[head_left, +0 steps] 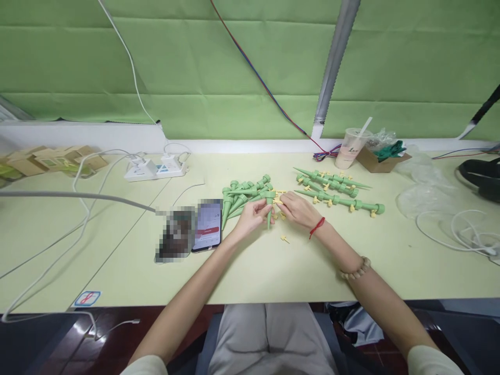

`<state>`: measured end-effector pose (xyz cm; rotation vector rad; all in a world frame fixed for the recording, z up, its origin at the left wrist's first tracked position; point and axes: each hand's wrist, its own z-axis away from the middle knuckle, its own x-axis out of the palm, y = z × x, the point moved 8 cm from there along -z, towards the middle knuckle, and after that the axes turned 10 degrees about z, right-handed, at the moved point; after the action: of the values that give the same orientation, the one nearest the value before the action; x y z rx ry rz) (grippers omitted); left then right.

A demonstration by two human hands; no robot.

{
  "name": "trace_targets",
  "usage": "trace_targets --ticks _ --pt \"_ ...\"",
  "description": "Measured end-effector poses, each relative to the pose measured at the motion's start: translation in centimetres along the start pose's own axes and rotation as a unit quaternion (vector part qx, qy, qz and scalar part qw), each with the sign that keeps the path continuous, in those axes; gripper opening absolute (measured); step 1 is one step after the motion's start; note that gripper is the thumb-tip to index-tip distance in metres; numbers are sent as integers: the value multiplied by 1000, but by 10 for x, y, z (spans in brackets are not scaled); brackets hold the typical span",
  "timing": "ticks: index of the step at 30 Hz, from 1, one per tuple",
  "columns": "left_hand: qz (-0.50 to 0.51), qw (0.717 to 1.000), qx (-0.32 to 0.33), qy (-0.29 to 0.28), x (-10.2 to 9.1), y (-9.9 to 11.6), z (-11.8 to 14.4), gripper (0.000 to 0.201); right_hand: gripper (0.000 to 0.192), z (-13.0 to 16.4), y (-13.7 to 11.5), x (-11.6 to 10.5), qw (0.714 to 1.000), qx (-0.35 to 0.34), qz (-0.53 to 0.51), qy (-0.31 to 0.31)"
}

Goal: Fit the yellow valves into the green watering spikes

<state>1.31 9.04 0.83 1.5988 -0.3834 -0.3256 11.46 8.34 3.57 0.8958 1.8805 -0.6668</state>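
My left hand (252, 216) is closed around a green watering spike (269, 196), held with its wide cap up and its point down. Just to the right, my right hand (300, 209) pinches a small yellow valve (277, 201) against the spike's side, near the cap. My fingers partly hide where the two meet. Left of and behind my hands lies a pile of green spikes (239, 194). Loose yellow valves lie around and under my right hand, and one valve (285, 239) sits closer to me. On the right are several spikes (339, 200) with yellow valves fitted.
A phone (207, 227) lies left of my hands, beside a blurred-out object (175, 235). Farther back are a power strip (156, 169), a drink cup (349, 149) and a small cardboard box (377, 160). White cables cross the table's left side; another cable (464, 234) coils at the right.
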Motion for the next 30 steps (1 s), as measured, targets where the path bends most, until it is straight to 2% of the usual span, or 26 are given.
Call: trace_targets --ticks 2,4,7,8,9,10,13,15,16,18,21,22,23,24,27,28,30 --pt "-16 1000 12 4 2 2 1 32 32 1 -2 -1 998 12 -58 4" --pt "-34 999 33 13 3 5 2 33 37 4 -1 3 985 53 -165 -6" --pt "-70 993 82 44 0 14 3 35 47 8 0 19 921 123 -364 -64" --pt "-72 992 89 51 -1 15 3 35 49 9 0 24 900 140 -405 -80" --pt "-64 993 84 49 -1 15 3 35 50 10 1 25 892 150 -417 -86" --pt "-49 996 69 37 1 14 2 33 49 10 3 24 900 154 -400 -83" --pt "-10 1000 12 -6 6 6 2 28 40 9 8 8 951 129 -281 -29" --pt "-13 1000 12 -14 7 5 1 28 36 9 3 2 961 98 -257 -8" --pt "-26 999 29 -5 6 5 1 29 37 9 1 3 956 98 -277 -1" --pt "-70 994 80 28 2 9 1 32 42 9 -1 10 920 135 -368 -5" --pt "-146 975 146 76 -2 15 3 32 44 13 -8 35 814 211 -536 -75" --pt "-155 973 154 80 -1 16 3 31 43 14 -11 41 789 223 -563 -103" --pt "-149 974 151 76 -1 17 3 31 43 15 -11 44 785 231 -563 -116" --pt "-130 979 138 69 -1 16 2 31 43 15 -9 42 803 234 -536 -112" --pt "-44 997 58 25 2 10 0 32 38 12 3 17 920 189 -342 -29" --pt "-25 999 32 9 4 7 0 32 36 11 3 8 950 160 -269 -2" --pt "-14 1000 5 -9 7 4 1 31 35 9 0 -1 979 113 -169 27"
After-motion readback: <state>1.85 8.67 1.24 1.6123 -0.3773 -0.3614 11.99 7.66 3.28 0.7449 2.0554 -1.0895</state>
